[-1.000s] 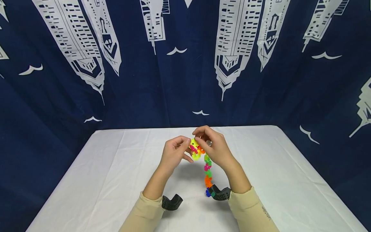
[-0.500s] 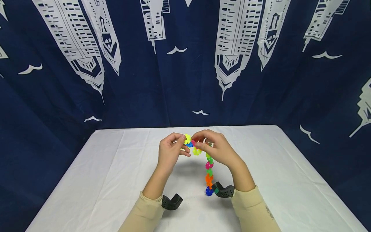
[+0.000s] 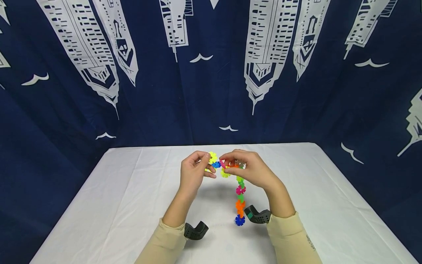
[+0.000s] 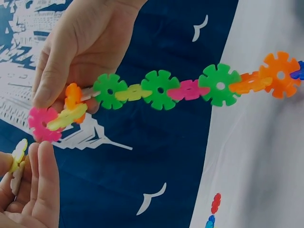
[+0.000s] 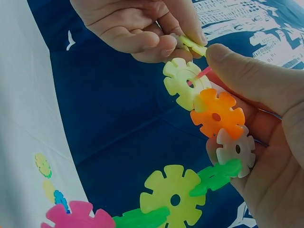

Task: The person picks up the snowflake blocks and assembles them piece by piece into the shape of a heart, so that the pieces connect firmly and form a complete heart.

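Note:
My left hand [image 3: 192, 170] pinches a yellow notched disc [image 3: 213, 157] between thumb and forefinger. A blue disc [image 3: 216, 165] shows beside it; whether it joins the yellow one cannot be told. Facing it, my right hand [image 3: 252, 167] grips the upper end of a chain of interlocking flower-shaped discs by a pink disc [image 4: 45, 124]. Yellow and orange discs [image 5: 217, 114] follow near the right fingers. From there the chain hangs toward the table, through green, pink and orange discs [image 3: 240, 205] to a blue disc [image 3: 240, 220]. The two hands' pieces are close together, apparently apart.
More small discs, yellow and blue [image 5: 61, 199], appear low over the white tabletop [image 3: 148, 198] in the right wrist view; what they join is hidden. A black wrist mount [image 3: 196, 230] sits at each cuff. A navy printed curtain [image 3: 184, 91] stands behind the table.
The hands have drawn apart: left slightly leftward, right rightward and a little lower. The hanging chain has shifted right with the right hand. The blue disc between the hands has come into sight.

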Action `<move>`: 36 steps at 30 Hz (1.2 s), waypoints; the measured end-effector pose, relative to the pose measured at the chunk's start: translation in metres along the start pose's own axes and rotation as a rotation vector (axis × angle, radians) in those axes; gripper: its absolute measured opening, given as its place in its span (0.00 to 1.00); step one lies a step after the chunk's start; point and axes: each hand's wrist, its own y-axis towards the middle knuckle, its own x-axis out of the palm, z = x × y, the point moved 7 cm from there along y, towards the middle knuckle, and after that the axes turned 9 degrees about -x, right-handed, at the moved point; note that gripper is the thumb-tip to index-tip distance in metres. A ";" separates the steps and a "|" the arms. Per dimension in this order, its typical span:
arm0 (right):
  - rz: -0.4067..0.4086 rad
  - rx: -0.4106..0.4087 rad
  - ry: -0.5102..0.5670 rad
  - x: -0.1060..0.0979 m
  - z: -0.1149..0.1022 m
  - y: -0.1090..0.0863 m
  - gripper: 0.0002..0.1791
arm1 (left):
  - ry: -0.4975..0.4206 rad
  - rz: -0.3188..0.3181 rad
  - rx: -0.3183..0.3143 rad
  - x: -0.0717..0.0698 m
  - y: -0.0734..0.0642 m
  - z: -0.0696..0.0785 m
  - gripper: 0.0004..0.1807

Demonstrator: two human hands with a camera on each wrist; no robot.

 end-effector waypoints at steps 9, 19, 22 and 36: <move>0.165 -0.074 -0.037 -0.009 -0.006 0.003 0.20 | -0.205 -0.042 -0.016 0.009 -0.008 0.004 0.09; 0.200 -0.146 -0.035 -0.002 -0.010 0.006 0.18 | -0.290 -0.054 0.017 0.012 -0.011 0.010 0.07; 0.210 -0.147 -0.046 -0.003 -0.011 0.006 0.18 | -0.239 -0.014 0.012 0.009 -0.010 0.008 0.08; 0.197 -0.097 0.048 0.000 -0.008 0.005 0.19 | -0.254 0.037 -0.076 0.007 -0.013 0.007 0.09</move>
